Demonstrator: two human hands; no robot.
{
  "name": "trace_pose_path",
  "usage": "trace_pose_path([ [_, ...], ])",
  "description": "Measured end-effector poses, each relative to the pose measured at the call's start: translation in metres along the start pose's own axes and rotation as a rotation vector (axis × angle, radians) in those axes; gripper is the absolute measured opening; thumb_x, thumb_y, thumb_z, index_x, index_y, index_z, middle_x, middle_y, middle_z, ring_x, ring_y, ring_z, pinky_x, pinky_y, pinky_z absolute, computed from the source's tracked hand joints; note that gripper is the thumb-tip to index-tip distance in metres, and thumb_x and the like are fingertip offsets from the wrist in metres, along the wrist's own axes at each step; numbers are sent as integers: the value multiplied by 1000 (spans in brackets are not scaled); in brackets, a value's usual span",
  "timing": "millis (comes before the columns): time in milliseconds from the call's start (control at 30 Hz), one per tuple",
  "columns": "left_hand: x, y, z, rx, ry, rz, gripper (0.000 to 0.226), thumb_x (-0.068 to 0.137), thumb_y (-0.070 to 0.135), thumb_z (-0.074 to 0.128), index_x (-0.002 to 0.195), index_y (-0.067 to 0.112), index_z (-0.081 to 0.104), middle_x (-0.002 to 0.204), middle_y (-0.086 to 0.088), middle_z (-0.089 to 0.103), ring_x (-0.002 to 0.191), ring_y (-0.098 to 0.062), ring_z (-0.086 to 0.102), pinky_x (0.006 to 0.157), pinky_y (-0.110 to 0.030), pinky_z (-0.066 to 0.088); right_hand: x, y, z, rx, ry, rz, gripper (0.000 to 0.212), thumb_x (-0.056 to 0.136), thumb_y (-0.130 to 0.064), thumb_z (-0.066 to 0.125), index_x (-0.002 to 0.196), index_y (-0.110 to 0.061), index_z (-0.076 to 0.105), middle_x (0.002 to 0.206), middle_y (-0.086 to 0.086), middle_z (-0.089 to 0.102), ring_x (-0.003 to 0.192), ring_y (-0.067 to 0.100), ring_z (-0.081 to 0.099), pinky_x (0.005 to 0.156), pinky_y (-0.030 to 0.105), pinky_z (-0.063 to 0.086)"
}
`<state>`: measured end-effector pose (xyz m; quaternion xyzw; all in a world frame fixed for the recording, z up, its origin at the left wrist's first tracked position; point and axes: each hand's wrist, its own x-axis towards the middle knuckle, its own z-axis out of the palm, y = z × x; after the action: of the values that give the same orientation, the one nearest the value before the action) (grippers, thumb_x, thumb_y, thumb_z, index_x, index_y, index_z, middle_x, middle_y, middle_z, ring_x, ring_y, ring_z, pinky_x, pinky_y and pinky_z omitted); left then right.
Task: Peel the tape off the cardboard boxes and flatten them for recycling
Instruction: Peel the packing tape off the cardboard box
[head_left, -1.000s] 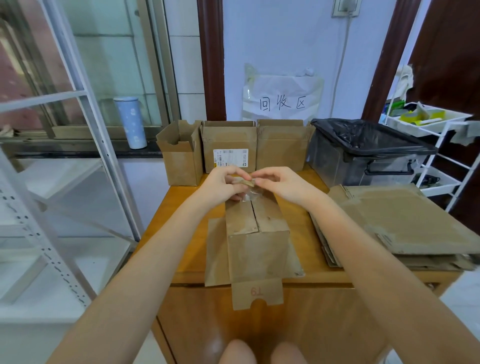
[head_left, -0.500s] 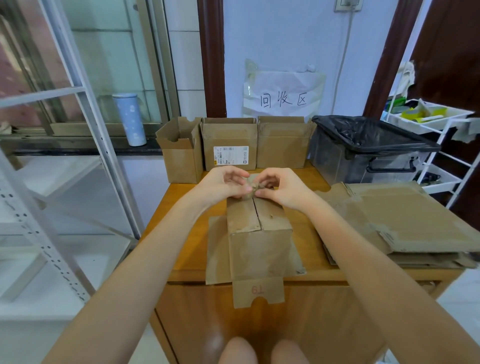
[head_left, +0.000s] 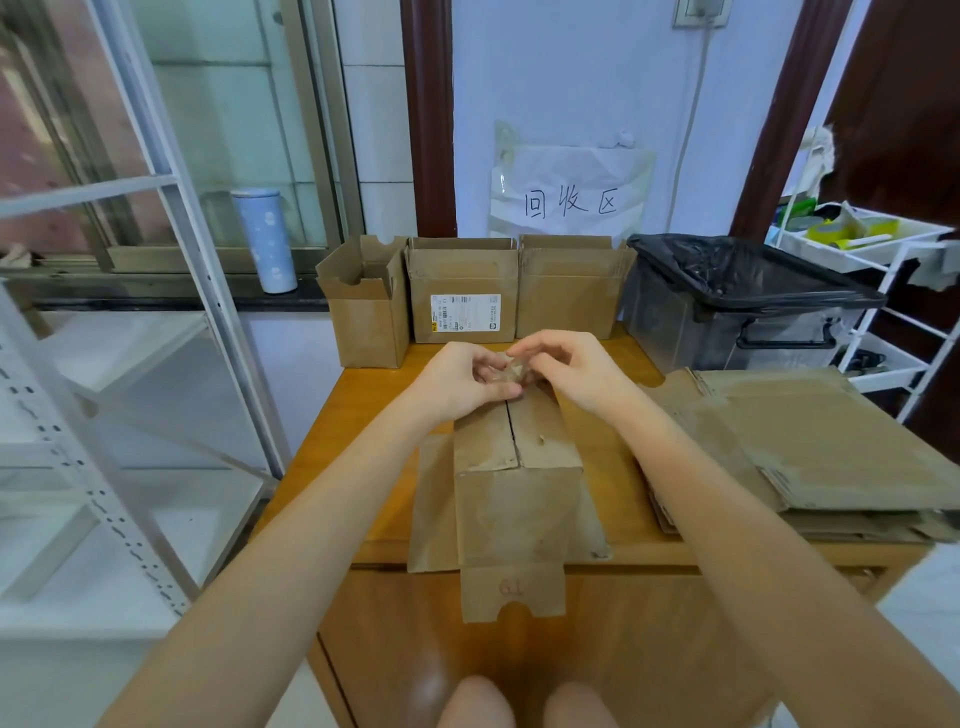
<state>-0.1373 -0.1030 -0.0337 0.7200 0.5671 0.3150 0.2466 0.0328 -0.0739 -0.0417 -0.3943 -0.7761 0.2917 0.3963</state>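
Observation:
A brown cardboard box (head_left: 517, 499) lies on the wooden table (head_left: 363, 415) in front of me, its top flaps meeting along a slit and one tab hanging over the front edge. My left hand (head_left: 462, 382) and my right hand (head_left: 566, 366) meet just above the box's far end. Between their fingertips they pinch a crumpled wad of clear tape (head_left: 511, 366). Three open cardboard boxes (head_left: 462, 291) stand in a row at the back of the table.
A stack of flattened cardboard (head_left: 810, 447) covers the table's right side. Behind it sits a bin lined with a black bag (head_left: 748, 296). A white wire rack (head_left: 883, 291) stands at the far right, white metal shelving (head_left: 130, 364) at the left.
Both hands have lifted slightly off the box's far end and are working the tape into a tighter wad between the fingertips. The box has stayed where it was.

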Motion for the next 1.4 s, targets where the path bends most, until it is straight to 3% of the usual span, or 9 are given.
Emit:
trace_pose_path([
  [300, 2, 2, 5, -60, 66, -34, 51, 75, 17, 80, 123, 11, 64, 91, 2, 62, 78, -7, 54, 78, -22, 46, 2, 6, 13, -156, 106, 84, 5, 92, -36, 56, 95, -37, 59, 92, -22, 61, 97, 8, 59, 94, 44, 47],
  [400, 2, 3, 6, -172, 113, -64, 31, 71, 11, 82, 100, 10, 71, 77, 6, 60, 68, -3, 49, 65, -16, 41, 4, 8, 10, -104, 71, 134, 12, 90, -43, 56, 97, -37, 64, 99, -16, 66, 103, 8, 61, 98, 44, 46],
  [500, 3, 2, 7, -277, 191, -51, 19, 71, 5, 81, 79, 9, 65, 67, 2, 57, 65, -9, 50, 69, -23, 47, 3, 6, 10, -161, -31, 94, 41, 82, -61, 49, 106, -35, 69, 107, -15, 69, 106, 6, 61, 97, 43, 47],
  [667, 2, 0, 6, -320, 204, 4, 18, 73, 2, 79, 82, 7, 65, 71, -1, 55, 64, -9, 48, 59, -11, 44, 4, 5, 10, -138, -66, 79, 57, 71, -74, 49, 107, -35, 68, 102, -15, 69, 102, 4, 62, 95, 41, 49],
  [800, -1, -2, 2, -297, 114, 10, 28, 73, -5, 75, 98, 8, 70, 78, -1, 55, 67, -8, 50, 62, -8, 44, 5, 10, 8, -181, -41, 40, 24, 80, -46, 67, 103, -37, 66, 97, -13, 69, 95, 8, 63, 90, 45, 51],
  [900, -3, -3, -3, -311, 42, -41, 31, 78, -1, 71, 101, 19, 69, 92, -4, 61, 83, -11, 57, 77, -18, 48, 4, 13, 10, -162, 23, 64, 24, 81, -26, 74, 100, -39, 65, 94, -14, 69, 93, 7, 63, 90, 44, 51],
  [1067, -2, 2, -3, -462, 124, -186, 25, 92, 30, 61, 108, 11, 60, 103, -8, 65, 86, -13, 63, 77, -28, 56, 4, 12, 16, -163, 76, 95, 21, 76, -31, 77, 87, -42, 63, 87, -17, 68, 91, 7, 64, 90, 42, 52],
  [1233, 4, 5, 1, -135, 75, -106, 29, 90, 40, 61, 103, 14, 67, 87, 3, 65, 68, -8, 57, 73, -24, 49, -1, 9, 17, -226, 78, 58, 22, 76, -33, 77, 91, -36, 61, 89, -14, 66, 90, 7, 63, 87, 42, 52],
  [1400, 7, 12, -6, 19, -106, -53, 28, 92, 32, 62, 112, 14, 69, 109, -1, 66, 103, -13, 58, 93, -28, 43, -5, 14, 13, -191, 130, 60, 22, 73, -33, 79, 87, -35, 62, 90, -13, 66, 89, 6, 62, 84, 39, 53],
])
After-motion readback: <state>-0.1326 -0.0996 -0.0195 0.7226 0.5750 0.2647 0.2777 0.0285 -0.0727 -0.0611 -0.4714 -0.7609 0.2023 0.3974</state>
